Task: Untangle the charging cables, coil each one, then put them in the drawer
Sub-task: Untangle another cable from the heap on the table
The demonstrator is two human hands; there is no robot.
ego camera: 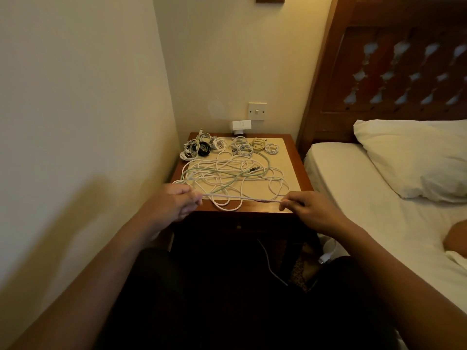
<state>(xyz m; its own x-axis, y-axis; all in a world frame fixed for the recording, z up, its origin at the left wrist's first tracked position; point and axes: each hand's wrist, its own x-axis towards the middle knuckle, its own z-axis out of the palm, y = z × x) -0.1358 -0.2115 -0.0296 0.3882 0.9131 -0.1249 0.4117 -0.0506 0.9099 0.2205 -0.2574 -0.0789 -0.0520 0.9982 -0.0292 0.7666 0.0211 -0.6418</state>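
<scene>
— Where is the left hand (177, 201)?
— Out front, well apart from the right hand (311, 210). Both pinch one white cable (240, 197), pulled straight over the counter's (300, 161) near edge.
— Other cables (227, 173)?
— Tangled behind it.

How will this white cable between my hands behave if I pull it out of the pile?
Probably floppy: the white cable only runs straight where your left hand and right hand pinch it taut. It may well snag, since the tangle behind mixes white loops with a green cable.
</scene>
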